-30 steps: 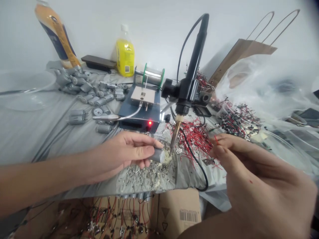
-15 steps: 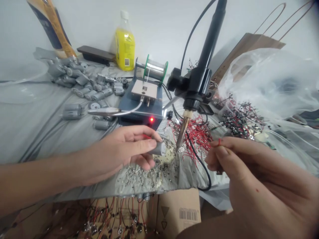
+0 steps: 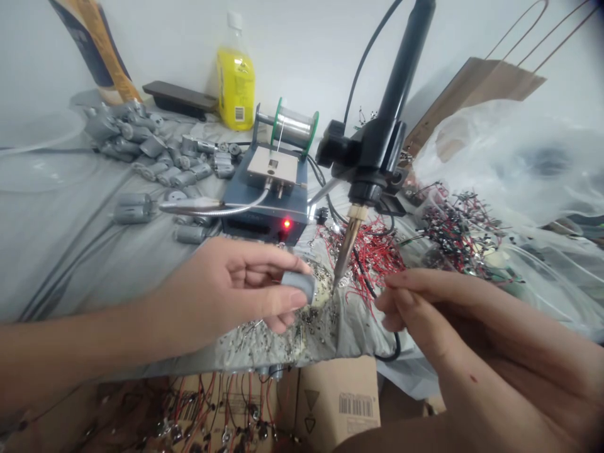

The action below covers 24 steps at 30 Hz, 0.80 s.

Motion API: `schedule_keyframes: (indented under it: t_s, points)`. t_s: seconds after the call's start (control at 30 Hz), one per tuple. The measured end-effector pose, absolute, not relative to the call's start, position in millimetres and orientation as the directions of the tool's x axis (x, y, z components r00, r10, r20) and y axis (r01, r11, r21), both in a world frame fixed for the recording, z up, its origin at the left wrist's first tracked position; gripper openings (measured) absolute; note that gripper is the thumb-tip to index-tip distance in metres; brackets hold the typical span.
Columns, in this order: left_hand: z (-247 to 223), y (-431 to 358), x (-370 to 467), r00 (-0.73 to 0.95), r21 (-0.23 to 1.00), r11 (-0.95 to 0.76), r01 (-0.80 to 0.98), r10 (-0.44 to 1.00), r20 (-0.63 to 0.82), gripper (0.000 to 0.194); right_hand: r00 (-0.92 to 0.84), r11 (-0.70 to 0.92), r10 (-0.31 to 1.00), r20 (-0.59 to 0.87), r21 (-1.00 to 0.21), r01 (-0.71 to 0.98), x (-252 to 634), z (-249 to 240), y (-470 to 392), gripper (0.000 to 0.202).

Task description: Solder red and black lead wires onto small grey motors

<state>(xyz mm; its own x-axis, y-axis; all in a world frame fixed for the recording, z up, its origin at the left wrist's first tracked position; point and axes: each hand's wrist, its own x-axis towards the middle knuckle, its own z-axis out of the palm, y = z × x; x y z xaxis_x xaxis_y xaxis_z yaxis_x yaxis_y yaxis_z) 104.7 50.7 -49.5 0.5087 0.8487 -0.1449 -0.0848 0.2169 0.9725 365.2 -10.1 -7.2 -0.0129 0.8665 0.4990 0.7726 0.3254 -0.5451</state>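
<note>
My left hand [image 3: 226, 289] holds a small grey cylindrical motor [image 3: 301, 286] between thumb and fingers. The motor sits just left of the tip of a soldering iron [image 3: 348, 242], which a black clamp holds pointing downward; a small gap shows between them. To the right of the iron, my right hand [image 3: 453, 340] is closed in a pinch, thumb against forefinger. A trace of red wire [image 3: 391, 284] shows at its fingertips; the rest is hidden. Behind the iron's tip lies a heap of red wires [image 3: 377, 251].
A solder feeder [image 3: 264, 217] with a solder spool [image 3: 295, 124] and red light stands behind my left hand. Grey motors [image 3: 155, 148] pile up at the left. Dark wired parts [image 3: 460, 229] lie right, near a plastic bag [image 3: 514, 151]. Below the edge is a cardboard box [image 3: 330, 402].
My left hand has turned the motor, so more of its body shows. My right hand has come slightly left, toward the iron, and less of the red wire shows at its fingertips.
</note>
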Motion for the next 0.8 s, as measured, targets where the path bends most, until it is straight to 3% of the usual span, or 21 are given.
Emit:
schedule_keyframes:
  t_s: [0.2,0.53,0.8]
  points:
    - [-40.8,44.2,106.5,0.459,0.998,0.056,-0.008,0.887,-0.046,0.017,-0.074,0.405,0.839,0.540,-0.526,0.748,357.9,-2.4,-4.4,0.011]
    - [-40.0,46.2,111.6,0.420,0.998,0.019,-0.062,0.908,0.009,0.020,-0.040,0.370,0.860,0.509,-0.566,0.737,351.6,0.7,-7.6,0.009]
    - [-36.8,45.6,113.4,0.409,0.994,0.075,-0.078,0.912,-0.036,0.020,0.002,0.344,0.862,0.507,-0.588,0.732,348.2,-0.8,-8.9,0.009]
